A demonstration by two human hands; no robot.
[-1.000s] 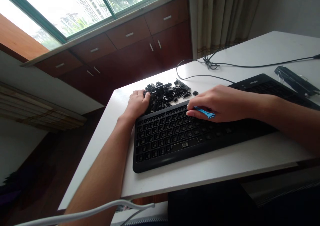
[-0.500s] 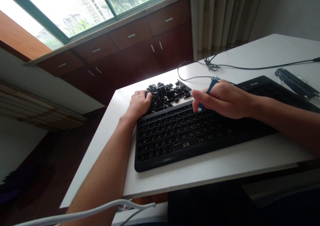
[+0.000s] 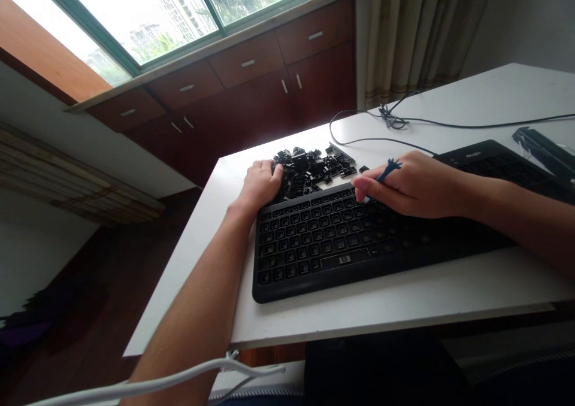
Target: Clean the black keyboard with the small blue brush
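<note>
A black keyboard [image 3: 309, 283] with its keycaps off lies at a slant on the white table, its sockets bare. My right hand [image 3: 417, 184] is over its far middle part, closed around a slim blue brush [image 3: 390, 169]. The brush's frayed blue end sticks up past the thumb, and its pale tip points down at the top rows of sockets. Beyond the keyboard's far left corner, my left hand [image 3: 260, 184] rests with fingers stretched out and thumb apart, against a heap of loose black keycaps [image 3: 305, 166]. Its fingertips are partly hidden by the heap.
A black cable [image 3: 381, 139] runs behind the keyboard to a tangled knot. At the right lies a long dark piece [image 3: 545, 154] with clear strips. A white cord [image 3: 179, 379] crosses the lower left. Wooden cabinets [image 3: 251, 100] stand beyond the table [image 3: 179, 280].
The whole view has shifted slightly, so things sit farther right. In my right hand the brush leans over more. My left hand stays beside the keycaps.
</note>
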